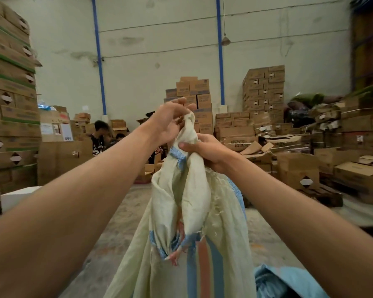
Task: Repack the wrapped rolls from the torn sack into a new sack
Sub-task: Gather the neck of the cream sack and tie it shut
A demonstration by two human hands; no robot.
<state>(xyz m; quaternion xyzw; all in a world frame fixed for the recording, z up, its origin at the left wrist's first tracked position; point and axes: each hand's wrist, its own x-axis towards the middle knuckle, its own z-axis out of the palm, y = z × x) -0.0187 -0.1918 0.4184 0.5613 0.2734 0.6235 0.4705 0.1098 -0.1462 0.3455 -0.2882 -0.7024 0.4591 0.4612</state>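
Observation:
A cream woven sack (194,201) with blue and orange stripes hangs in front of me, its frayed fabric gathered at the top. My right hand (205,150) grips the bunched neck of the sack. Just above it, my left hand (170,120) pinches the twisted top end of the cloth. A light blue sack (289,280) lies at the lower right, partly out of frame. No wrapped rolls show; the inside of both sacks is hidden.
Tall stacks of cardboard boxes (11,100) rise at the left, and more boxes (263,91) line the back wall and right side. Two people (99,136) stand behind a carton at the back. Bare concrete floor (121,211) lies below.

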